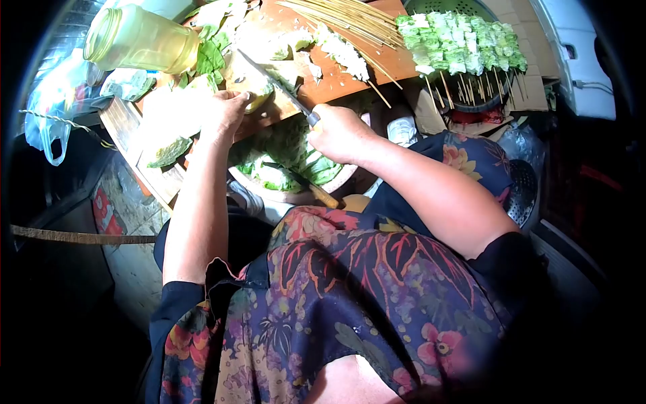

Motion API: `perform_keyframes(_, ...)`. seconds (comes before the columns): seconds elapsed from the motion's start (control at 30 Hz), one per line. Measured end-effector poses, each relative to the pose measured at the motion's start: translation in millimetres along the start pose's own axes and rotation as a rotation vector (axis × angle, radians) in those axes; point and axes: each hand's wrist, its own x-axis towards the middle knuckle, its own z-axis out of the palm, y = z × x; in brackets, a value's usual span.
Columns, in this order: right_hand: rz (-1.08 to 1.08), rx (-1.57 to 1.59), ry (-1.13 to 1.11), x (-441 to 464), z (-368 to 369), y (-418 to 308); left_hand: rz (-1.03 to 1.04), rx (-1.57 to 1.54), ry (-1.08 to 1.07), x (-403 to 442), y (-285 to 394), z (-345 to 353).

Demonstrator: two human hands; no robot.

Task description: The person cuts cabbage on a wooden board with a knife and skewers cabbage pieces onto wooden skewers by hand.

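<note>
Bag [57, 101], plastic, is showing at far L; glass jar [138, 42] w/ yellowish liquid is sitting next. L hand [229, 113] is gripping pale-green veg piece [259, 99] near edge of orange worktop [397, 62]. Knife [276, 84] is lying just beside fingertips, handle closed in R hand [340, 133]; blade contact can't be confirmed. Bowl [269, 196] w/ leafy greens [266, 174] is sitting below. Skewers, loose [346, 19] & loaded [464, 44], are lying R. Step in hand, est.: trimming/cutting. Next move is calling for firm L hold, fingers clear of edge.
</note>
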Motion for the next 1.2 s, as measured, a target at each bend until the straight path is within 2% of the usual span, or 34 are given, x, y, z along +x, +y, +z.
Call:
perform_keyframes(0.03,0.001,0.037,0.023,-1,1,-3,-0.001,0.003,0.002,-4,0,1)
perform_keyframes(0.1,0.031,0.065,-0.044,-7,-6,-6,-0.127,-0.280,-0.055,-8,1,3)
perform_keyframes(0.2,-0.061,0.058,0.008,-17,-8,-9,-0.139,-0.315,-0.014,-7,-3,6)
perform_keyframes(0.27,-0.076,0.043,-0.093,-26,-11,-12,-0.147,-0.307,-0.010,-6,-2,7)
perform_keyframes(0.73,-0.096,-0.052,-0.180,-7,-15,-17,-0.135,-0.324,-0.030,-5,0,8)
perform_keyframes(0.9,0.055,0.004,-0.340,11,-9,-25,-0.108,-0.300,-0.040,-5,-2,8)
perform_keyframes(1.03,-0.057,-0.003,-0.154,14,9,-16,-0.130,-0.318,-0.063,1,-11,9)
perform_keyframes(1.2,-0.094,0.002,-0.086,9,15,-6,0.058,-0.355,0.028,-8,-17,17)
